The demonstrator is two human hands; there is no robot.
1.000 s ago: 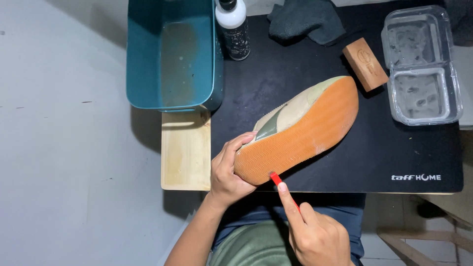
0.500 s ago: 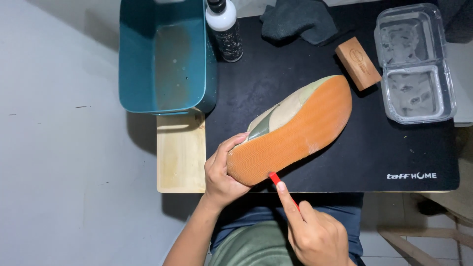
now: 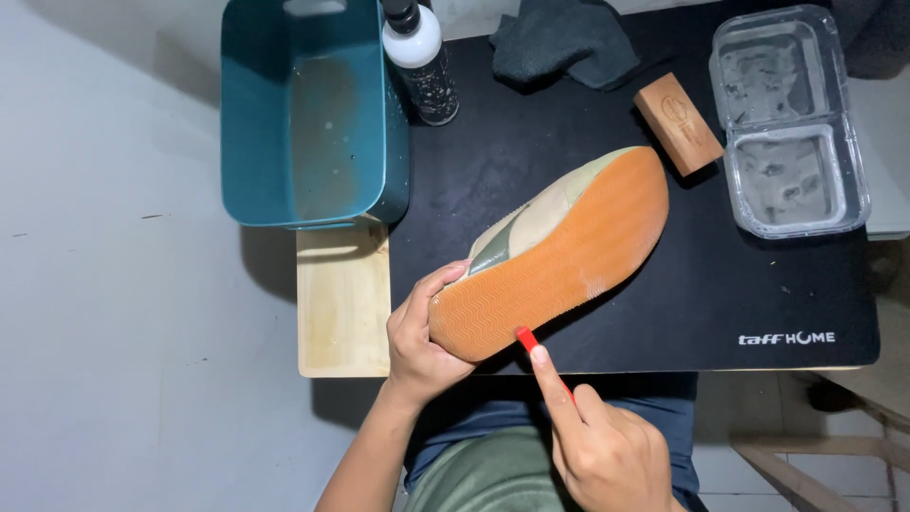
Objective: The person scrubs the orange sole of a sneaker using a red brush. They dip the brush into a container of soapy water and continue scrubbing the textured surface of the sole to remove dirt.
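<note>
I see a shoe (image 3: 559, 251) lying on its side on the black mat (image 3: 664, 313), its orange sole turned up to me. My left hand (image 3: 422, 332) is wrapped around the heel end of the shoe, holding it steady. My right hand (image 3: 602, 446), just below the shoe, is closed on a small red tool (image 3: 524, 338), with one finger stretched along it. The tip of the tool touches the edge of the sole near the heel.

Above the shoe are a teal tub (image 3: 303, 114), a spray bottle (image 3: 422, 62), a dark cloth (image 3: 564, 43) and a wooden block (image 3: 678, 123). A clear tray (image 3: 791, 118) sits up and to the right of the shoe.

I think the tool could slip off the sole and poke my left hand, because the two are so close. The shoe could also roll if my hold gets loose.
</note>
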